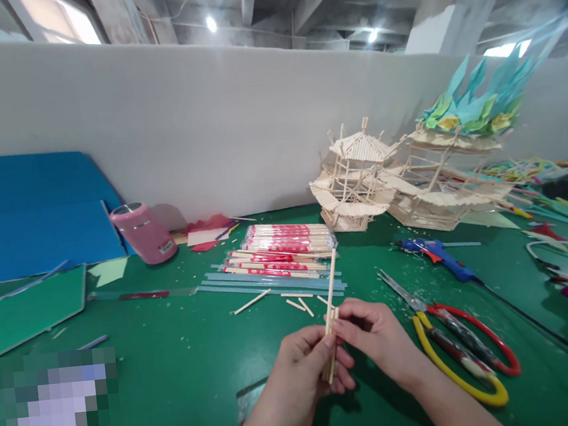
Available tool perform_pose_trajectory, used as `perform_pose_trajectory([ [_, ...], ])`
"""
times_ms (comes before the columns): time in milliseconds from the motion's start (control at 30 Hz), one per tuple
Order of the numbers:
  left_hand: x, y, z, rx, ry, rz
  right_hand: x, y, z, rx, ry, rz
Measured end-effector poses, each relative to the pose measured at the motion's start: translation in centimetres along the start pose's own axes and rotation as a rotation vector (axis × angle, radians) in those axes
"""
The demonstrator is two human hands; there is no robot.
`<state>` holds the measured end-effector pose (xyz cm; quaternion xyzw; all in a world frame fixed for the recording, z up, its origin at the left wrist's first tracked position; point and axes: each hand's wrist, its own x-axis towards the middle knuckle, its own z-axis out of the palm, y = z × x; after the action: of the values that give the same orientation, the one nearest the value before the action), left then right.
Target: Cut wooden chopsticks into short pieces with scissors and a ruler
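My left hand [299, 372] is closed around a small bundle of thin wooden sticks [331, 302], held upright above the green table [178, 370]. My right hand [376, 335] pinches the same sticks from the right, near their upper part. One long stick rises above the others toward a pack of wrapped chopsticks [282, 250]. A few short cut stick pieces [272, 300] lie on the table just beyond my hands.
Scissors with red and yellow handles [458, 350] lie right of my hands. A blue glue gun [439, 255] lies further back. Wooden stick pavilion models [391, 176] stand at the back right. A pink bottle [144, 232] lies at the left by blue boards [32, 210].
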<state>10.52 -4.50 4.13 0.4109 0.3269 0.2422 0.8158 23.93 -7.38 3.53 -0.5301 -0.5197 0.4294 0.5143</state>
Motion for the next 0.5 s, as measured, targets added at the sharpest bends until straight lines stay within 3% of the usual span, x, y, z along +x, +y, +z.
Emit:
perform_pose_trajectory([
  [500,-0.02,-0.12,0.03,0.017,0.014,-0.001,-0.11,0.10,-0.15,-0.069,-0.004,0.034],
])
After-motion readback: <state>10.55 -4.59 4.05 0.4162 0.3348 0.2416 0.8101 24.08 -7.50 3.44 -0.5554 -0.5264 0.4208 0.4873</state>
